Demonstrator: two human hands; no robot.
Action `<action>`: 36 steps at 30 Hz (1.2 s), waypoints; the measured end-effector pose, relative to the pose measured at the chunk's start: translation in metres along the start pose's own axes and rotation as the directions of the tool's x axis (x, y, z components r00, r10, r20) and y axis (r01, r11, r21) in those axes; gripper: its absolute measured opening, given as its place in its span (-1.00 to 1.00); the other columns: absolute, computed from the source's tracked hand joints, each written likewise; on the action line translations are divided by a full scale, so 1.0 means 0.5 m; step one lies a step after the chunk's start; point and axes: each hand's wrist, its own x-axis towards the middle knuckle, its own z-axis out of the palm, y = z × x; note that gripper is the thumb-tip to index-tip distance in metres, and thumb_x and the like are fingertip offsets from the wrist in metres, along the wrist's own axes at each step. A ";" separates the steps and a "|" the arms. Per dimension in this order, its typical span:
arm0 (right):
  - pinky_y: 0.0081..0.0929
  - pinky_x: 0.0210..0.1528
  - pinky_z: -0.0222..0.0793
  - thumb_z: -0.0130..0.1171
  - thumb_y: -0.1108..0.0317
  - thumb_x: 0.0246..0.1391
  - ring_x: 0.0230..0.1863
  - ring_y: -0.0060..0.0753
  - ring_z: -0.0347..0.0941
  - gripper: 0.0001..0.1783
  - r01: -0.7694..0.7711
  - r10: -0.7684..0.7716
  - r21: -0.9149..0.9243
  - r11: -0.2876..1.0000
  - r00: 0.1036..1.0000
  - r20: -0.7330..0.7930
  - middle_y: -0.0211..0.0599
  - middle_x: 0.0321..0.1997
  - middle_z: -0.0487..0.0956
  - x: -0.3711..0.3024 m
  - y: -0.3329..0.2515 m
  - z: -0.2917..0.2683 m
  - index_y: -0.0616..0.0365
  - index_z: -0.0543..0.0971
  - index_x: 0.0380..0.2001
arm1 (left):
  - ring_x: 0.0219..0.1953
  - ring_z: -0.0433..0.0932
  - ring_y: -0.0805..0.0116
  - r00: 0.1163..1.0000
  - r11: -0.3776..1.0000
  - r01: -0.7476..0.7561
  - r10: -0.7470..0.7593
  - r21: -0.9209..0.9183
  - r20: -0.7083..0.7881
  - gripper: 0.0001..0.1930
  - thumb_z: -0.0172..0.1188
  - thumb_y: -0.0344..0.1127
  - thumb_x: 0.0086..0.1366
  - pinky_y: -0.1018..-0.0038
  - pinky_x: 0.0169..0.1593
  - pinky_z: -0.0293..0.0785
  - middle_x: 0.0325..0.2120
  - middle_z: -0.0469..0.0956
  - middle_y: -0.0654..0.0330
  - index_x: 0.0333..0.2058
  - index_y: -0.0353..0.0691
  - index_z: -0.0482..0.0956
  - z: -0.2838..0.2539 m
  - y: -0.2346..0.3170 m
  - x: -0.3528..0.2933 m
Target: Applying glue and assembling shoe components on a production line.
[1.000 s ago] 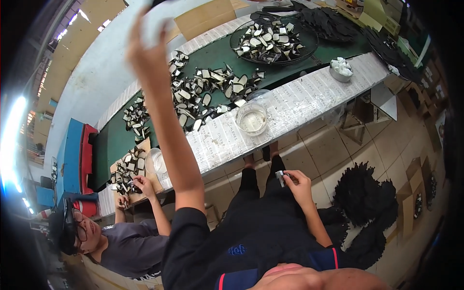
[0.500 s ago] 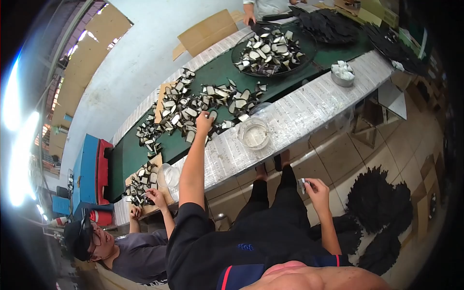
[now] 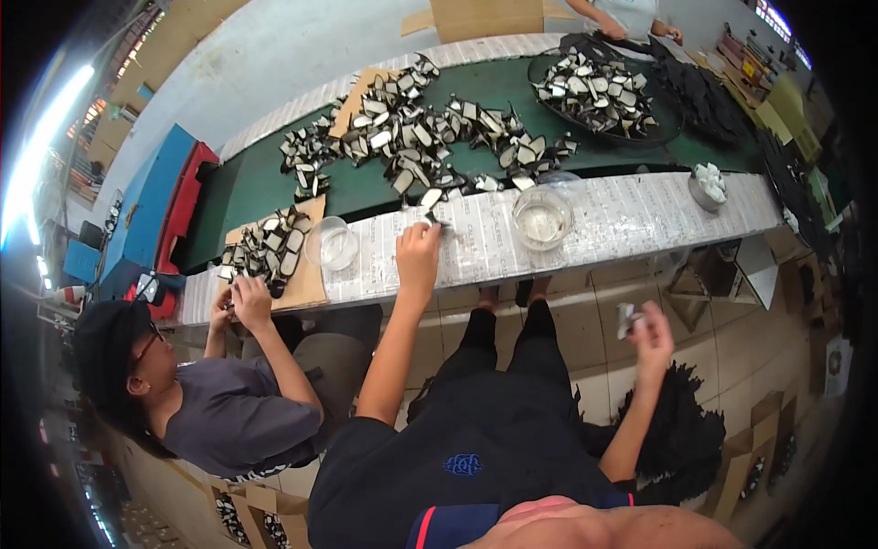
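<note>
1. From my remote seat I log the left hand [image 3: 419, 247] over the white-covered ledge [image 3: 476, 245]; its fingers are pinched on a small black piece [image 3: 442, 223], mostly hidden by them.
2. Black piece pokes out rightward at the fingertips; long axis I cannot settle.
3. White-faced black piece [image 3: 430, 197] lies just beyond those fingertips; contact between the two, cannot tell; the heap of similar pieces [image 3: 395, 137] spreads farther off on the green belt [image 3: 224, 197]; left hand clearly nearer than right.
4. Right hand [image 3: 652, 337] hangs off the near edge, grasping a small pale-grey object [image 3: 626, 322]; blurred, kind unclear; long axis roughly upright in view.
5. Clear round dish [image 3: 541, 220] stands between the hands, left to right.
</note>
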 end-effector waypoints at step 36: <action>-0.65 -0.17 0.47 0.21 0.55 0.17 -0.16 -0.59 0.47 -0.75 -0.006 -0.103 0.240 0.971 0.891 0.442 -0.28 -0.05 0.51 -0.103 -0.154 0.339 0.33 0.58 -0.06 | -0.22 0.58 0.44 0.554 -0.733 0.575 0.023 -0.363 0.832 -0.44 0.28 -0.21 0.27 0.63 -0.24 0.60 -0.15 0.54 0.22 0.18 -0.19 0.33 -0.177 0.107 -0.281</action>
